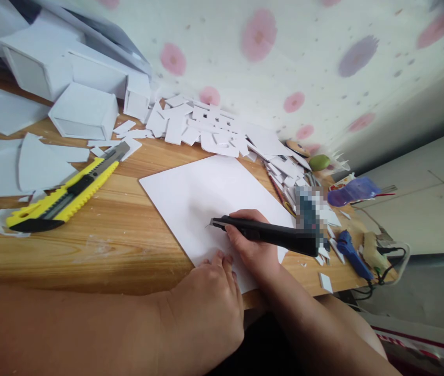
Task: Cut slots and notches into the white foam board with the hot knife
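A white foam board sheet [190, 193] lies flat on the wooden table, turned at an angle. My right hand [253, 245] is closed around a black utility knife [272, 235], whose thin blade points left, at or just above the middle of the sheet; contact is unclear. Close to the sheet's front edge, my left hand [214, 292] rests with its fingertips on the board, fingers extended and holding nothing. A yellow and black box cutter [69, 193] lies to the left of the sheet, its blade toward the back.
White foam board models [84, 109] stand at back left. Several white offcuts [190, 122] pile along the patterned wall covering [225, 47]. On the right are a blue glue gun [353, 256], a power strip [374, 253] with cords, a purple bag-like item [351, 191] and a green object [319, 162].
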### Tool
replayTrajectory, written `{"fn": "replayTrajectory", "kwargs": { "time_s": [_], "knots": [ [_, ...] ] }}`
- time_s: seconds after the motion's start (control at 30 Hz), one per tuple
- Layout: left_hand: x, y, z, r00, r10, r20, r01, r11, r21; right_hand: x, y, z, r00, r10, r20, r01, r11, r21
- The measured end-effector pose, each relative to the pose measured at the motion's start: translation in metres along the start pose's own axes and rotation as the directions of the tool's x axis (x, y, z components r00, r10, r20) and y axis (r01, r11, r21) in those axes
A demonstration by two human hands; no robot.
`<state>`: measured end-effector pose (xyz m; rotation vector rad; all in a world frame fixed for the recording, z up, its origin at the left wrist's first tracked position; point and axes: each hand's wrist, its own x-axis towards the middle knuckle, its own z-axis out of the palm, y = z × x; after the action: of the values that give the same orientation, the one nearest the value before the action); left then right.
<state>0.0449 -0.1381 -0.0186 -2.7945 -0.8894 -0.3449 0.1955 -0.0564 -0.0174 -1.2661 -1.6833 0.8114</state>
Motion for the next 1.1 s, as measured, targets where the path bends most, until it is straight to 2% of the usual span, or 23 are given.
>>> {"fn": "replayTrajectory", "kwargs": {
  "time_s": [0.1, 0.23, 0.37, 0.57, 0.77, 0.97, 1.1],
  "knots": [
    [0.001, -0.002, 0.003, 0.999, 0.018, -0.039, -0.018, 1.0, 0.009, 0.0, 0.0, 0.0, 1.0, -0.023, 0.001, 0.023, 0.999, -0.022],
    [0.005, -0.004, 0.009, 0.975, 0.077, -0.21, -0.065, 0.996, 0.065, 0.0, -0.001, 0.002, 0.996, -0.083, -0.017, 0.082, 0.995, -0.049],
    [0.006, -0.004, 0.01, 0.961, 0.041, -0.274, -0.018, 0.996, 0.086, -0.001, -0.005, 0.004, 0.988, -0.155, -0.024, 0.151, 0.981, -0.12],
    [0.005, 0.0, 0.012, 0.965, -0.004, -0.264, 0.023, 0.998, 0.066, -0.001, -0.009, 0.004, 0.983, -0.184, -0.017, 0.176, 0.961, -0.214],
    [0.003, 0.007, 0.021, 0.968, -0.081, -0.238, 0.089, 0.996, 0.023, -0.006, -0.006, -0.001, 0.984, -0.174, -0.03, 0.164, 0.963, -0.213],
    [0.001, 0.01, 0.021, 0.975, -0.062, -0.215, 0.072, 0.997, 0.04, -0.009, -0.011, -0.002, 0.947, -0.217, -0.238, 0.19, 0.973, -0.132],
    [0.0, 0.011, 0.019, 0.976, -0.046, -0.213, 0.06, 0.996, 0.063, -0.006, -0.014, 0.004, 0.973, -0.174, -0.149, 0.165, 0.984, -0.073]
  ]
}}
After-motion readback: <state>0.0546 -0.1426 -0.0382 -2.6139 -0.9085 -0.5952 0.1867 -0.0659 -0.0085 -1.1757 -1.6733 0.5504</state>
